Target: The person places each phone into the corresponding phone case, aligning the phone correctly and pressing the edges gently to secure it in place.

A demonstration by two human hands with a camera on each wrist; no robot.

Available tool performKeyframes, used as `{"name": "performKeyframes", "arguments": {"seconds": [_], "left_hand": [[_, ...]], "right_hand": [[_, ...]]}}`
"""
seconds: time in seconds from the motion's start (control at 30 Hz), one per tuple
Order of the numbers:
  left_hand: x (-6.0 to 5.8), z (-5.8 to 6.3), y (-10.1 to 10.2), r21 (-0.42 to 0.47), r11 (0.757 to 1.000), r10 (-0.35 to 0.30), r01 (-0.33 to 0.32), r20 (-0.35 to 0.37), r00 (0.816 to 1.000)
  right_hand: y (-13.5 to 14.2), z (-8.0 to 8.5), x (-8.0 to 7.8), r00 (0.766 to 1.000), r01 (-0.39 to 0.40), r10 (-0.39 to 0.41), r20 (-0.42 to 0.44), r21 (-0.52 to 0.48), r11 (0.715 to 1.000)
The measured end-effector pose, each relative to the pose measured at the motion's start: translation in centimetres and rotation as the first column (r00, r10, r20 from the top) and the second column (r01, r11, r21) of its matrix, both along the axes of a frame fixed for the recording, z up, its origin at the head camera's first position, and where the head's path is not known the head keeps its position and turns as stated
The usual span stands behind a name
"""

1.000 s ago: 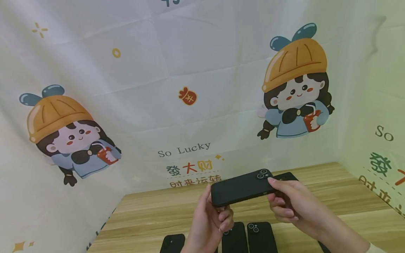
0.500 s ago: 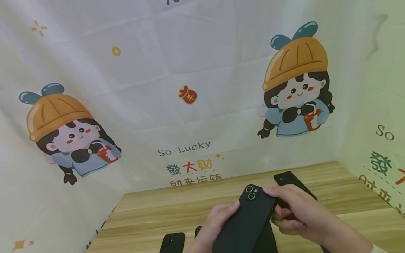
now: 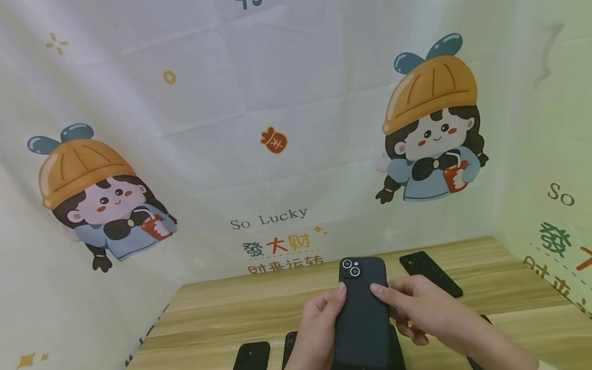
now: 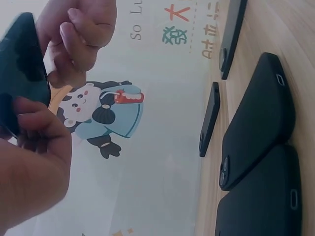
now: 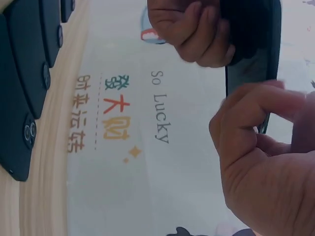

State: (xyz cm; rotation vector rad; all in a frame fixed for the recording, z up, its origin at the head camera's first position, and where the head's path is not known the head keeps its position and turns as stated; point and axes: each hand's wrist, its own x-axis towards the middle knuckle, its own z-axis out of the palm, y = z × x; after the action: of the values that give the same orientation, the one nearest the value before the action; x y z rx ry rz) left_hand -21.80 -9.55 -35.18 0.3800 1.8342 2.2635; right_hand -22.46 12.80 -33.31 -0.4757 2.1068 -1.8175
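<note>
A phone in a matte black case (image 3: 363,324) is held upright above the table, its back with two ringed camera lenses facing the head camera. My left hand (image 3: 316,326) grips its left edge, thumb tip near the cameras. On the right edge, my right hand (image 3: 423,311) pinches the phone, with the thumb on its back and the fingers curled behind. The right wrist view shows the phone's dark, glossy front (image 5: 248,73) between my left hand (image 5: 194,37) and right hand (image 5: 268,157).
Several black phones lie on the wooden table (image 3: 222,308): one at far right (image 3: 432,272), one at front left (image 3: 252,355), and others side by side under my hands, such as this phone (image 4: 258,123). A white printed cloth (image 3: 300,103) hangs behind and at the sides.
The phone has turned from lying sideways between both hands, through a slant, to upright. My left hand has shifted along its edge, and my right thumb has slid from its corner onto its back.
</note>
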Motion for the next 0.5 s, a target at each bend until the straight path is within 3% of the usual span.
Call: {"name": "performKeyframes", "arguments": {"seconds": [0.23, 0.5], "left_hand": [[-0.44, -0.91, 0.56, -0.064, 0.992, 0.111, -0.113, -0.030, 0.993], [-0.53, -1.05, 0.63, -0.082, 0.986, 0.144, -0.146, -0.025, 0.989]], "right_hand": [[-0.18, -0.32, 0.07, 0.998, 0.018, -0.016, -0.053, 0.048, 0.999], [-0.32, -0.39, 0.06, 0.999, 0.041, -0.039, -0.035, 0.063, 0.997]]}}
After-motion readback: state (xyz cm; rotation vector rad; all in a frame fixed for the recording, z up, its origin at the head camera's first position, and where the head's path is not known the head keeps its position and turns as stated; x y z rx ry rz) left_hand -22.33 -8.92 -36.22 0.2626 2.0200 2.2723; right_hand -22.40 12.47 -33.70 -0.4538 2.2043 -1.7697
